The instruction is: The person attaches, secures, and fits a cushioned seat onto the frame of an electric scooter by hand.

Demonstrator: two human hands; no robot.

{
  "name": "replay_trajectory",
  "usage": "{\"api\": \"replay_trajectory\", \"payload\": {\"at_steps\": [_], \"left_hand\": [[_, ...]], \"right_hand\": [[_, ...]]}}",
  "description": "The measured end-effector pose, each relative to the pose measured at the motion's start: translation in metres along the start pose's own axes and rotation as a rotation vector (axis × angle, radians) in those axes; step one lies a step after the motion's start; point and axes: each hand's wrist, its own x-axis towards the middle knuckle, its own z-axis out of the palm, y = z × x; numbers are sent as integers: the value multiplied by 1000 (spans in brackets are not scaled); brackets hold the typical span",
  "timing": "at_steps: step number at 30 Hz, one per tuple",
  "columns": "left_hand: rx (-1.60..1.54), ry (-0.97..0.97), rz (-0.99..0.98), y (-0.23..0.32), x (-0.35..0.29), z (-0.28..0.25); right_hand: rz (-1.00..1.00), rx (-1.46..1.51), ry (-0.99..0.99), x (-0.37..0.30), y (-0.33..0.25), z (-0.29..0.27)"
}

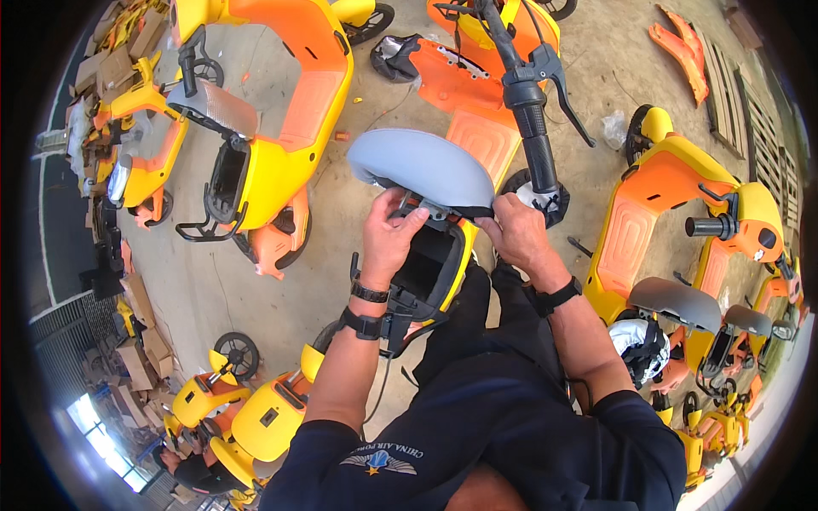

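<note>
The padded grey scooter seat (422, 166) is pinched at its near underside edge by the left hand (388, 243) and right hand (517, 234), above the open yellow scooter body (430, 272).

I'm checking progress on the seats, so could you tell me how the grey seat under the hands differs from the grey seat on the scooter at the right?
The raised seat is tipped up, with the open compartment below it; the right-hand seat lies flat and closed. The left hand and right hand grip the raised seat's lower edge; nobody touches the right-hand seat. Both are grey and padded, on yellow-and-orange scooters.
</note>
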Motion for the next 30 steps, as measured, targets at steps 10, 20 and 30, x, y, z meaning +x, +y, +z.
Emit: {"api": "replay_trajectory", "payload": {"at_steps": [10,20,30], "left_hand": [[-191,93,-143,-8,27,14],[-754,195,-288,-26,37,11],[-1106,358,-74,-29,61,15]], "right_hand": [[-165,0,-45,-1,18,0],[-107,-73,-106,21,-11,-25],[-520,-114,-266,111,-87,-5]]}}
